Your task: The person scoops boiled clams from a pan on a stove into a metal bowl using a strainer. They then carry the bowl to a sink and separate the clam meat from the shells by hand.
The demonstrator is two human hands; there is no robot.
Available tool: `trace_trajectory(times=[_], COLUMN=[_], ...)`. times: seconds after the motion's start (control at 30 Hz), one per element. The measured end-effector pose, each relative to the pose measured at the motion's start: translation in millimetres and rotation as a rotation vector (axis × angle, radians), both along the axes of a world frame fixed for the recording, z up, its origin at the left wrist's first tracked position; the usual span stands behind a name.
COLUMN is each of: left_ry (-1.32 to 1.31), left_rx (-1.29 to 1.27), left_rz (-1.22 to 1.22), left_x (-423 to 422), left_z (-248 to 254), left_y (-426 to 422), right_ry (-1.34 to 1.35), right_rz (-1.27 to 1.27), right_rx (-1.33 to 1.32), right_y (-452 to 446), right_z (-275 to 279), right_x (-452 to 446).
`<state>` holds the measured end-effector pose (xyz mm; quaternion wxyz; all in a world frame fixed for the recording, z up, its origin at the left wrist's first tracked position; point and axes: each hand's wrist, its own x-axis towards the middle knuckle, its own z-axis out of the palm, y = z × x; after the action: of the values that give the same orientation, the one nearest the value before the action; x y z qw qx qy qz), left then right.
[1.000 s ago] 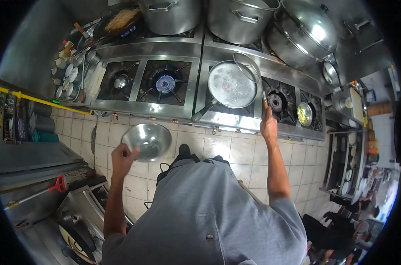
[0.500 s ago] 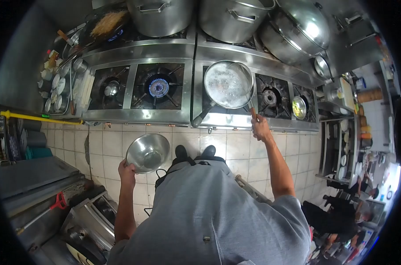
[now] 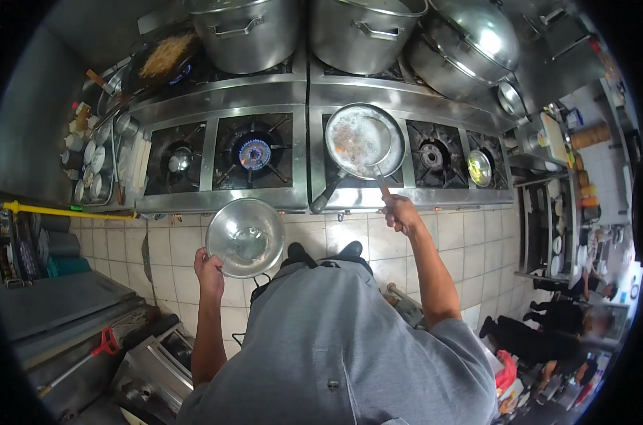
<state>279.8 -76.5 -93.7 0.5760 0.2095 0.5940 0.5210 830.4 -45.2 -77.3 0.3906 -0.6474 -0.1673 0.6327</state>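
Observation:
At the left, my left hand is closed on the rim of a shiny metal mixing bowl, held over the floor in front of the stove. Its inside faces up, and a clear or reflective patch shows at its bottom. My right hand is wrapped round the wooden handle of what looks like a strainer. The round head rests in a frying pan filled with white, foamy, bubbling liquid. The pan sits on a burner, its dark handle pointing toward me, untouched by either hand.
A lit burner burns uncovered left of the pan. Large steel pots line the back. A wok with brown food stands back left. A small bowl holds yellow-green food at right. Other people are at far right.
The metal bowl has moved a little up and right, its inside turned more into view. My right hand and the strainer handle have shifted left, the strainer's head still in the pan.

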Motion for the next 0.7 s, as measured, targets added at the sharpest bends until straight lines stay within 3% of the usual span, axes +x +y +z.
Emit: trace_trajectory(times=[0.1, 0.2, 0.4, 0.7], left_ry=[0.004, -0.055, -0.006, 0.042], left_rx=[0.029, 0.058, 0.108, 0.291], left_rz=[-0.014, -0.045, -0.059, -0.049], left_x=[-6.0, 12.6, 44.8, 118.4], left_z=[-6.2, 19.6, 17.5, 53.7], left_y=[17.8, 42.2, 98.1, 155.2], right_ry=[-0.012, 0.001, 0.396, 0.270], right_rz=[-0.009, -0.006, -0.163, -0.204], right_rx=[0.014, 0.012, 0.057, 0.135], right_y=[-0.3, 3.0, 4.4, -17.8], right_z=[6.1, 8.0, -6.4, 19.7], right_x=[-29.6, -31.5, -41.2, -41.5])
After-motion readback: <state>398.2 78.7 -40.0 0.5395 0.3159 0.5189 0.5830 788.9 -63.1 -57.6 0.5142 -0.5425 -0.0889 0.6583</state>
